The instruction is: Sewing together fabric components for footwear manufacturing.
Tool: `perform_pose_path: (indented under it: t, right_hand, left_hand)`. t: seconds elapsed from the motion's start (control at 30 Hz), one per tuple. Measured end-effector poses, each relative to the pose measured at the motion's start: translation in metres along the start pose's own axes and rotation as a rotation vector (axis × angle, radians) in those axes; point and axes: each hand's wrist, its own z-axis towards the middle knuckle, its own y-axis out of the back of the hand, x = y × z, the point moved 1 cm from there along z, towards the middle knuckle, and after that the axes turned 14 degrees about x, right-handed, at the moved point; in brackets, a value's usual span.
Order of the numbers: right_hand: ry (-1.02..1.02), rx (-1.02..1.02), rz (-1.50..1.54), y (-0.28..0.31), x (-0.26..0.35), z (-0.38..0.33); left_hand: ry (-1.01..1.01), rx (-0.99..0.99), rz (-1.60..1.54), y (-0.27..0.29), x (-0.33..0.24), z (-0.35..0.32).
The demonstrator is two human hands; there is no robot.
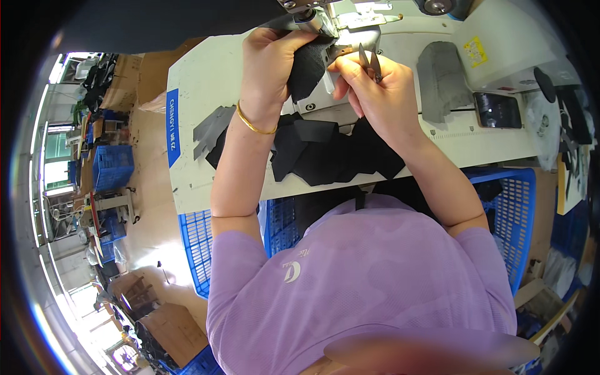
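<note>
My left hand (267, 65) is closed on a dark fabric piece (309, 70), thumb on top, right beside the sewing machine's head (317, 22). A gold bangle circles that wrist. On the other side of the machine's narrow bed, my right hand (384, 94) is closed around small dark thread snips (370, 62), whose blades point up from between the fingers. Its index fingertip comes close to the fabric's edge; whether they touch I cannot tell. Several black fabric pieces (337, 153) lie heaped on the pale sewing table (197, 181) below my hands.
Grey cut pieces (444, 78) lie stacked at the right, near a dark phone (497, 110). More grey strips (212, 128) lie at the left. Blue plastic baskets (515, 219) (197, 250) stand under the table's near edge. Cardboard boxes (172, 331) and a blue crate (114, 167) stand farther left.
</note>
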Motion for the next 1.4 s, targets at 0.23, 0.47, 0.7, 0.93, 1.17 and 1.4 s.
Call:
perform_pose_path:
  t: [0.23, 0.47, 0.7, 0.93, 1.17, 1.4]
  right_hand:
    - [-0.003, 0.022, -0.012, 0.003, -0.002, -0.002]
    - [-0.034, 0.022, -0.078, 0.007, -0.006, -0.005]
    - [-0.068, 0.163, -0.121, 0.014, -0.017, -0.019]
    - [-0.229, 0.321, 0.024, 0.017, -0.01, -0.038]
    - [-0.042, 0.247, -0.472, 0.023, -0.005, -0.039]
    - [0.295, 0.027, -1.152, -0.011, -0.011, -0.034]
  left_hand:
    - [-0.065, -0.034, -0.021, -0.001, 0.001, 0.006]
    - [-0.053, -0.049, -0.04, -0.001, 0.0, 0.006]
    - [-0.004, -0.061, -0.022, 0.01, 0.001, 0.003]
    - [0.142, 0.103, 0.027, 0.02, 0.002, -0.003]
    - [-0.145, -0.227, 0.1, 0.011, 0.002, -0.051]
    - [-0.128, -0.293, 0.455, 0.012, 0.013, -0.105]
